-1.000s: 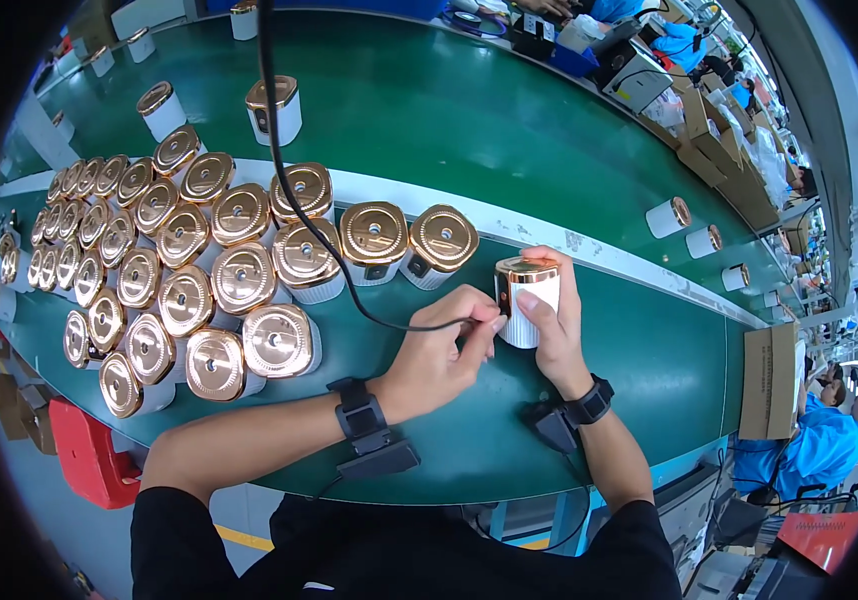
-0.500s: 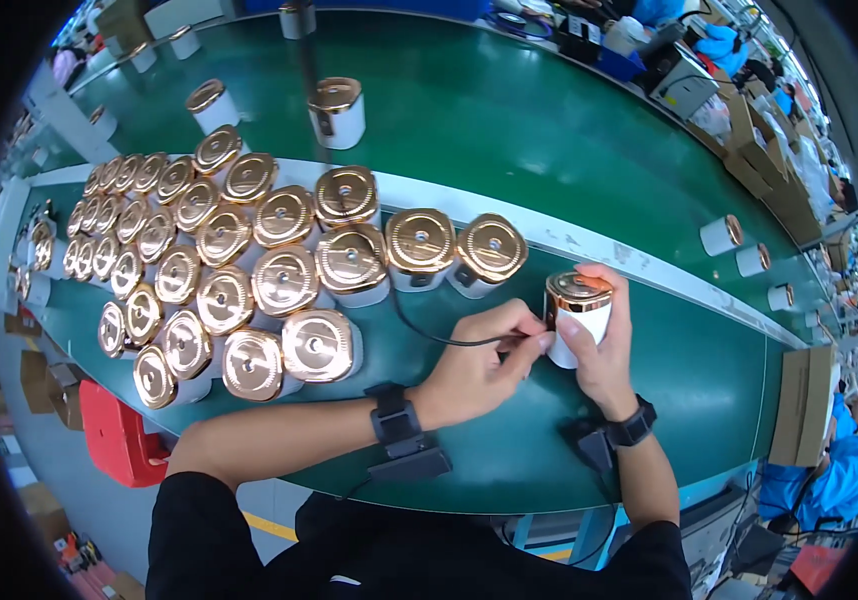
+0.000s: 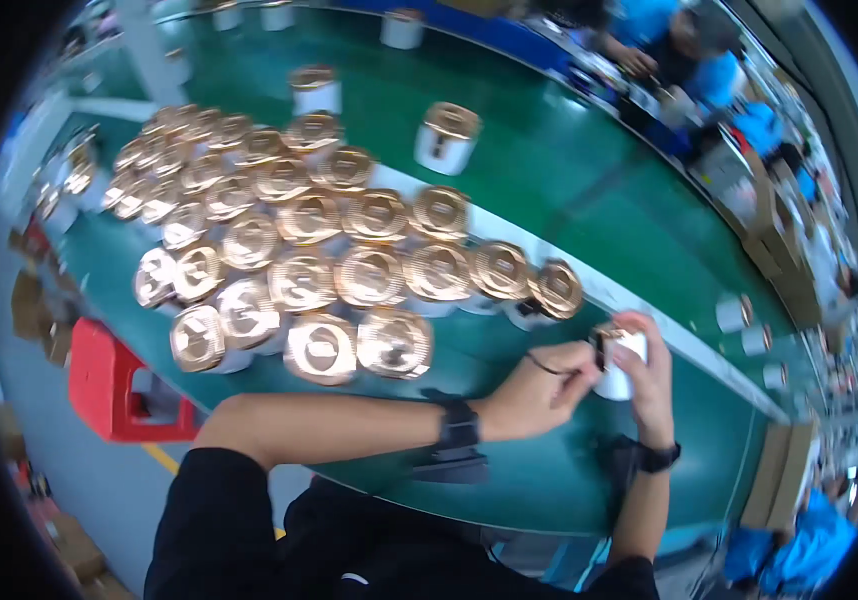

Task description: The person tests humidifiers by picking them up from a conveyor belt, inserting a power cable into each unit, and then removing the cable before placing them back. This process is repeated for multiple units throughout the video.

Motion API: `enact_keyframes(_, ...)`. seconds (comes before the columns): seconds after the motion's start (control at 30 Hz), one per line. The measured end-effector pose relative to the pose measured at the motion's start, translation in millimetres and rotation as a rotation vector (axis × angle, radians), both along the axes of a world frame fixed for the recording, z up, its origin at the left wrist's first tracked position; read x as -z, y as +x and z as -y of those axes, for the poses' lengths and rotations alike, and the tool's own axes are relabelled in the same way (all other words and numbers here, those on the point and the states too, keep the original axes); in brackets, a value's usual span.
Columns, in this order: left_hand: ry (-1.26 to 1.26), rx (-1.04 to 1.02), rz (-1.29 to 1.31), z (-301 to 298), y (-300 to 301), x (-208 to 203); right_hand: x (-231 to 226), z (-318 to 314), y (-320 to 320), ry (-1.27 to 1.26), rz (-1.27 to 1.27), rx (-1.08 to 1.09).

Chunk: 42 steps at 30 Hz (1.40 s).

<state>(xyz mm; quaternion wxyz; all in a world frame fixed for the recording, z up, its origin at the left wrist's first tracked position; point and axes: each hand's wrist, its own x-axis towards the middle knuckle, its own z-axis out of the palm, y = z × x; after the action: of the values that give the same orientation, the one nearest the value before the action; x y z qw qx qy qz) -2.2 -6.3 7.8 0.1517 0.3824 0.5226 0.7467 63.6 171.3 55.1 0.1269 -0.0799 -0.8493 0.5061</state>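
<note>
Both hands are busy at one can, right of the batch. Right hand (image 3: 655, 378) is partly closed around the can (image 3: 617, 382), thumb across the near face, fingers wrapping the far/right side; that's a firm-looking grip. Left hand (image 3: 543, 396) is mostly closed, thumb and fingertips pinched on the end of a thin black cable (image 3: 541, 364), right up against the can's left side by a dark panel. Blur there: can't tell if the cable end is seated in the can or just touching it. Can sits between the hands, roughly upright, copper lid up, white body down; can't confirm whether its base touches the green counter (image 3: 714, 440). Cable makes a short visible arc above the left hand. Black straps on both wrists. The batch of cans (image 3: 369, 275) stands in packed rows left of and beyond the left hand, copper lids up; nearest one (image 3: 555, 290) is just beyond the held can, to its left, not touching it. White rail (image 3: 604, 292) runs past the far side of the right hand.
</note>
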Motion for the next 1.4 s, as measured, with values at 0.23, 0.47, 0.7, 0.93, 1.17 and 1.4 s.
enact_keyframes(0.23, -0.033, -0.018, 0.08, -15, 6, 2, 2, -4, 41, 0.201, -0.293, 0.127)
enact_keyframes(0.47, -0.024, -0.009, 0.097, -8, 8, 4, 36, -181, -6, 0.345, -0.31, 0.715)
enact_keyframes(0.7, -0.027, 0.079, 0.119, -12, -4, -1, -1, -204, -42, 1.323, -0.25, 0.716)
enact_keyframes(0.93, -0.204, 0.161, 0.077, 1, -2, -1, -43, -2, -216, 0.511, -0.154, -0.381)
enact_keyframes(1.17, -0.188, 0.207, 0.287, -2, 4, -2, -3, -15, -224, -0.194, 0.208, -0.389)
enact_keyframes(1.4, -0.246, 0.128, 0.243, -3, -2, 6, 32, -14, -36, -0.764, -0.261, 0.184)
